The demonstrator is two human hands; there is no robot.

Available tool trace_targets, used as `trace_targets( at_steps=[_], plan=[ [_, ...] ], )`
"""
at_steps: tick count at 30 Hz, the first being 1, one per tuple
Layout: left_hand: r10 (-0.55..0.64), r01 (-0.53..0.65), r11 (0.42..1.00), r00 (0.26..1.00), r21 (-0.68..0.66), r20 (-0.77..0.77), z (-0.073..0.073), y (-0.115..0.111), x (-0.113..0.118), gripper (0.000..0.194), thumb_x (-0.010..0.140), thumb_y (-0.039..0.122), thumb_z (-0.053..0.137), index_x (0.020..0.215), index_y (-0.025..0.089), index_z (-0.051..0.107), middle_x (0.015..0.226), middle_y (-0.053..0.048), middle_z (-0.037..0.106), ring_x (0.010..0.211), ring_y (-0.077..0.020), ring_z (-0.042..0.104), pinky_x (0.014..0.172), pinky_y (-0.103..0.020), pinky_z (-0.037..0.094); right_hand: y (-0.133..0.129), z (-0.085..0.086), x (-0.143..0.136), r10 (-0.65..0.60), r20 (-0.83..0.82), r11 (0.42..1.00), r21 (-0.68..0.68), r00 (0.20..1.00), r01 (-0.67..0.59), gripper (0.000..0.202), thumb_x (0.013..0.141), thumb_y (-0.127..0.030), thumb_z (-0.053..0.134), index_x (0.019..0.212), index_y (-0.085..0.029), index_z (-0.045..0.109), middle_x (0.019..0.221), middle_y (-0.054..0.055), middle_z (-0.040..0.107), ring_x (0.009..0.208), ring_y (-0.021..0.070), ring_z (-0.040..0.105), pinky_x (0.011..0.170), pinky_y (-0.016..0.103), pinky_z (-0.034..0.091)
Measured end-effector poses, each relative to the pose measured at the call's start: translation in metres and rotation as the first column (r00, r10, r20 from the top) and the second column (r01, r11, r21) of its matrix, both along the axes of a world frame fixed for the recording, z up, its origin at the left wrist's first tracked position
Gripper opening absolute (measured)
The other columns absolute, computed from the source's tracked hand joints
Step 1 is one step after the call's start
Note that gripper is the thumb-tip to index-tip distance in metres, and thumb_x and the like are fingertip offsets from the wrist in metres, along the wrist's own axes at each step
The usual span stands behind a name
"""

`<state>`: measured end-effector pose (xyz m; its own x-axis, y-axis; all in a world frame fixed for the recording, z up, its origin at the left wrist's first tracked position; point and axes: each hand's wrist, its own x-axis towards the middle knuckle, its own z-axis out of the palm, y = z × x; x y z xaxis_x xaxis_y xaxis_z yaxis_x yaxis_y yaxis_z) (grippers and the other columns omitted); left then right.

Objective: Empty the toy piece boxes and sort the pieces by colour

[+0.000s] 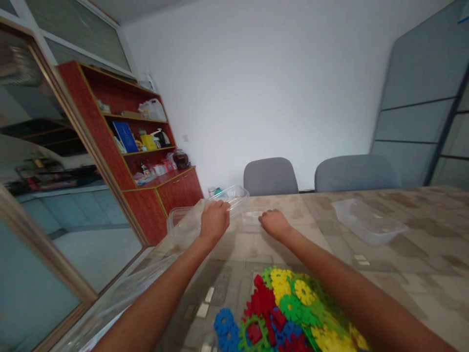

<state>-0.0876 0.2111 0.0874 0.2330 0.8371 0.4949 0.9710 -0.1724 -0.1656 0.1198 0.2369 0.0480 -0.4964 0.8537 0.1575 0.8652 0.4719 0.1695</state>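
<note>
My left hand (pixel 215 220) grips a clear plastic container (pixel 236 194), held tilted above the table's far side. Another clear container (pixel 252 214) sits beside my right hand (pixel 274 224), whose curled fingers are at its right edge. To the left, a larger clear container (pixel 179 222) rests near the table's left edge. A pile of gear-shaped plastic pieces (pixel 289 308) in red, yellow, green and blue lies near the front, partly behind my right forearm.
On the right of the patterned table (pixel 432 254) stands a translucent container (pixel 370 222). Clear plastic sheeting (pixel 135 288) lies at the left edge. Two grey chairs (pixel 270 176) stand behind the table, and a red shelf unit (pixel 128 134) is at the back left.
</note>
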Motion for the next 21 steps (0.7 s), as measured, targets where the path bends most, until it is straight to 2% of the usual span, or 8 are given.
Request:
trace_targets(
  at_steps=[5, 9, 12, 15, 18, 21],
  plan=[
    [-0.037, 0.041, 0.999, 0.990, -0.026, 0.134, -0.005, -0.003, 0.031, 0.027, 0.094, 0.017, 0.047, 0.118, 0.021, 0.059, 0.112, -0.006, 0.063, 0.098, -0.0214, 0.062, 0.079, -0.031, 0.047, -0.029, 0.007, 0.058, -0.250, 0.031, 0.967, 0.063, 0.968, 0.248, 0.029, 0.095, -0.033, 0.060, 0.119, -0.016, 0.060, 0.120, 0.009, 0.062, 0.100, 0.0219, 0.064, 0.085, 0.042, 0.054],
    [-0.128, 0.147, 0.984, 0.976, -0.098, 0.177, -0.011, 0.000, 0.063, 0.019, 0.097, 0.022, 0.051, 0.113, 0.017, 0.060, 0.111, -0.007, 0.063, 0.098, -0.0213, 0.062, 0.085, -0.037, 0.049, -0.043, 0.009, 0.103, -0.383, 0.042, 0.922, 0.088, 0.923, 0.378, 0.028, 0.095, -0.033, 0.060, 0.118, -0.016, 0.060, 0.118, 0.008, 0.063, 0.097, 0.0212, 0.064, 0.083, 0.042, 0.055],
    [-0.290, 0.317, 0.931, 0.944, -0.180, 0.161, -0.018, -0.001, 0.082, 0.018, 0.096, 0.029, 0.057, 0.104, 0.014, 0.063, 0.108, -0.007, 0.064, 0.100, -0.0217, 0.061, 0.090, -0.043, 0.049, -0.047, 0.006, 0.128, -0.403, 0.041, 0.913, 0.089, 0.914, 0.398, 0.027, 0.095, -0.033, 0.060, 0.117, -0.017, 0.060, 0.117, 0.007, 0.063, 0.097, 0.0210, 0.064, 0.083, 0.042, 0.055],
    [-0.451, 0.476, 0.841, 0.879, -0.257, 0.153, -0.028, -0.004, 0.092, 0.016, 0.095, 0.028, 0.059, 0.098, 0.014, 0.065, 0.103, -0.005, 0.065, 0.099, -0.0213, 0.062, 0.090, -0.044, 0.049, -0.044, 0.000, 0.147, -0.392, 0.026, 0.918, 0.081, 0.920, 0.389, 0.026, 0.095, -0.032, 0.059, 0.118, -0.018, 0.060, 0.119, 0.007, 0.063, 0.099, 0.0212, 0.064, 0.084, 0.042, 0.054],
    [-0.555, 0.581, 0.758, 0.813, -0.297, 0.175, -0.040, -0.008, 0.100, 0.006, 0.092, 0.018, 0.060, 0.092, 0.015, 0.065, 0.094, -0.004, 0.066, 0.093, -0.0192, 0.061, 0.087, -0.037, 0.047, -0.036, -0.004, 0.159, -0.347, 0.005, 0.936, 0.057, 0.938, 0.346, 0.026, 0.096, -0.032, 0.059, 0.118, -0.019, 0.061, 0.120, 0.007, 0.062, 0.100, 0.0213, 0.063, 0.085, 0.042, 0.054],
    [-0.616, 0.651, 0.696, 0.758, -0.302, 0.214, -0.049, -0.012, 0.107, 0.013, 0.087, 0.007, 0.058, 0.091, 0.017, 0.066, 0.091, -0.003, 0.067, 0.091, -0.0175, 0.060, 0.084, -0.029, 0.045, -0.026, -0.004, 0.166, -0.286, -0.017, 0.957, 0.034, 0.958, 0.287, 0.026, 0.095, -0.032, 0.059, 0.118, -0.019, 0.061, 0.121, 0.007, 0.062, 0.101, 0.0216, 0.063, 0.085, 0.043, 0.054]
  ],
)
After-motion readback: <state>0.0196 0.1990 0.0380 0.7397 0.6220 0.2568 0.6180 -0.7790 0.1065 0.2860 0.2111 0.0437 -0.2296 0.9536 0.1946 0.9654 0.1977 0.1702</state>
